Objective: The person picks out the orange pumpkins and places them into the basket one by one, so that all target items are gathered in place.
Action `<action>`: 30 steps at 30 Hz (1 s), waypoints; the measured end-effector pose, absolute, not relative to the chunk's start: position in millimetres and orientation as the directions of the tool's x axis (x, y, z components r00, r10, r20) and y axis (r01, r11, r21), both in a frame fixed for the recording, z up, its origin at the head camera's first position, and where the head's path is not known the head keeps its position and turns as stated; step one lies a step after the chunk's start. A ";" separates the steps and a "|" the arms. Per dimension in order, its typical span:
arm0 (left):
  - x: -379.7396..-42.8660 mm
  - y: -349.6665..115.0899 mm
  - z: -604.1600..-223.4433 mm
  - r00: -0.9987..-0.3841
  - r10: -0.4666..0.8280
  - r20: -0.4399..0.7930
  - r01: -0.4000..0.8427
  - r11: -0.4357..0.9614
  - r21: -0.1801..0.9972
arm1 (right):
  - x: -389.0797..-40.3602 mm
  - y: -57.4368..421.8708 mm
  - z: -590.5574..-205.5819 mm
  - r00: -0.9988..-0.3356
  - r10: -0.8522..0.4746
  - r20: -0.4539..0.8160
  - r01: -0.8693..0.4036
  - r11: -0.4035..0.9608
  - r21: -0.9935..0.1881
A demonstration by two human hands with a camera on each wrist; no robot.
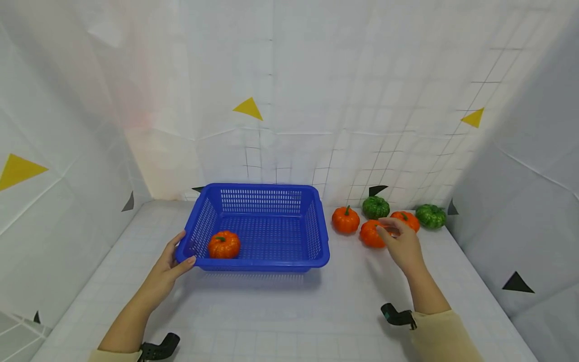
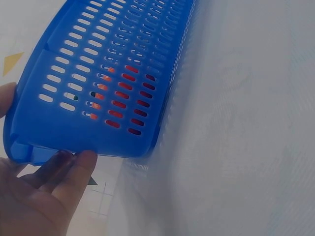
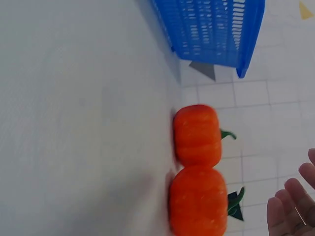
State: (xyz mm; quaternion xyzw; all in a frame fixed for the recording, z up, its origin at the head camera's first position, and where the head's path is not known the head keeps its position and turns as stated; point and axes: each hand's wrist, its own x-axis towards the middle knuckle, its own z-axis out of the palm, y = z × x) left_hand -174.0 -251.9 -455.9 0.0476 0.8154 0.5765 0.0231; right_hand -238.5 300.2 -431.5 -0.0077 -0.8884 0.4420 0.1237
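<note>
A blue plastic basket stands on the table, with one small orange pumpkin inside at its front left. My left hand holds the basket's front left corner, thumb and fingers on either side of the rim; the left wrist view shows this hand against the perforated wall. Over the nearest orange pumpkin on the right hovers my right hand, its fingers loosely bent and partly covering that pumpkin. In the right wrist view the hand appears apart from the two orange pumpkins visible there.
Right of the basket lies another orange pumpkin. Behind the right hand are a third orange one and two green pumpkins, one nearer the basket and one farther right. White sheeting walls enclose the table.
</note>
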 end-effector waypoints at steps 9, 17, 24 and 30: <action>-174.5 -253.2 -456.7 -0.995 0.095 0.007 0.038 0.338 0.941 | -249.9 317.2 -455.6 -0.963 0.226 0.150 0.017 0.601 -0.799; -174.7 -252.3 -456.4 -0.995 0.103 0.009 0.043 0.332 0.942 | -256.6 329.8 -471.3 -0.963 0.235 0.131 0.046 0.622 -0.781; -174.0 -251.9 -455.1 -0.994 0.108 0.013 0.048 0.327 0.944 | -264.0 335.8 -478.4 -0.971 0.228 0.069 0.088 0.611 -0.787; -173.7 -251.3 -454.7 -0.994 0.105 0.012 0.046 0.330 0.943 | -268.4 337.2 -478.0 -0.979 0.204 -0.003 0.128 0.600 -0.789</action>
